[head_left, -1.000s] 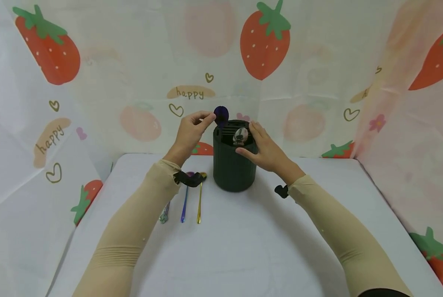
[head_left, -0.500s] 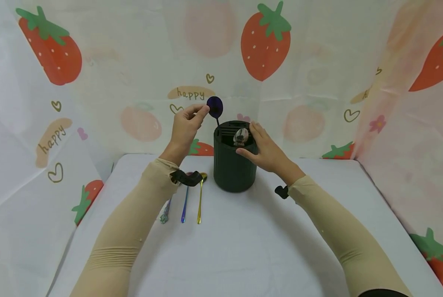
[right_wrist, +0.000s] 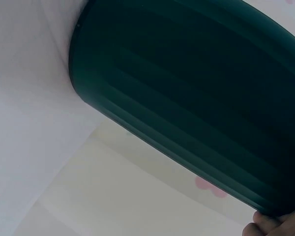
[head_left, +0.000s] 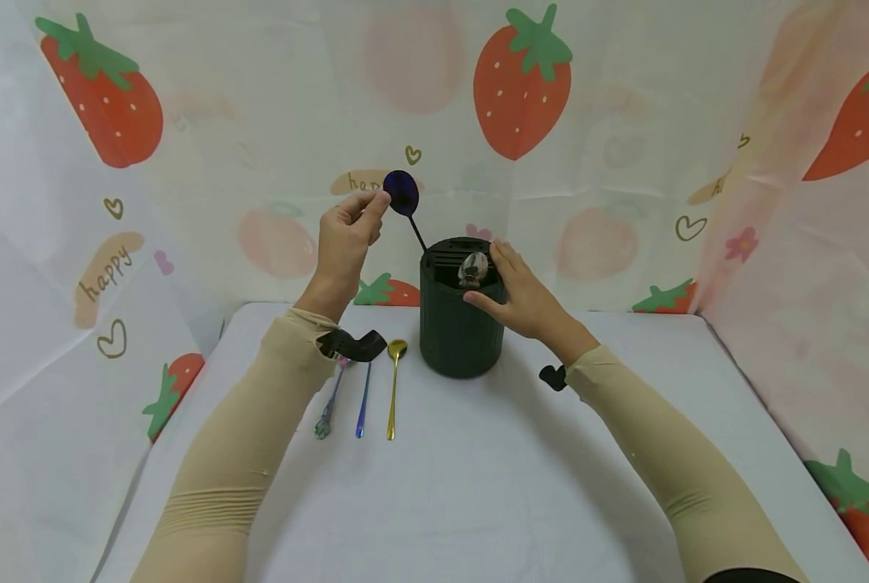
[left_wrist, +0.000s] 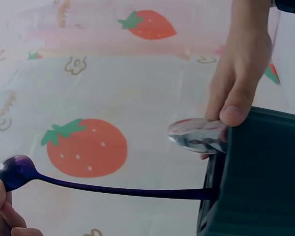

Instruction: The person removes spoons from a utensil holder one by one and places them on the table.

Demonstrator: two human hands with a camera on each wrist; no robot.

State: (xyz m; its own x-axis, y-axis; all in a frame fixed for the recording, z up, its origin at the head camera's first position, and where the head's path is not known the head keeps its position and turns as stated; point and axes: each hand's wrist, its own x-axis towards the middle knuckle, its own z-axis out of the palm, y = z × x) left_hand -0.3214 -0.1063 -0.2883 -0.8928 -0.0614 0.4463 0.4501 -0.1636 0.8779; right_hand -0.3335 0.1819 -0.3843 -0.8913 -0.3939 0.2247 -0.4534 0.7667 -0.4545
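My left hand (head_left: 345, 243) pinches the bowl of a dark purple-blue spoon (head_left: 401, 193) between thumb and fingers, up and left of a dark green ribbed utensil holder (head_left: 461, 332). The end of the spoon's handle is inside the slotted top of the holder, as the left wrist view shows along the slim handle (left_wrist: 118, 191). With thumb in front and fingers over the far side, my right hand (head_left: 527, 298) grips the holder's right rim. A silver spoon (head_left: 473, 269) stands in the holder's front opening, bowl up, near the right thumb.
Left of the holder, a gold spoon (head_left: 394, 389), a blue-handled utensil (head_left: 364, 405) and one with an ornate handle (head_left: 325, 417) lie on the white table (head_left: 478, 486). My left wrist strap partly covers them. A strawberry-print cloth (head_left: 587, 105) hangs behind.
My left hand has moved up and left, drawing the purple-blue spoon further out of the holder and tilting it leftward. The right hand and the holder have stayed in place.
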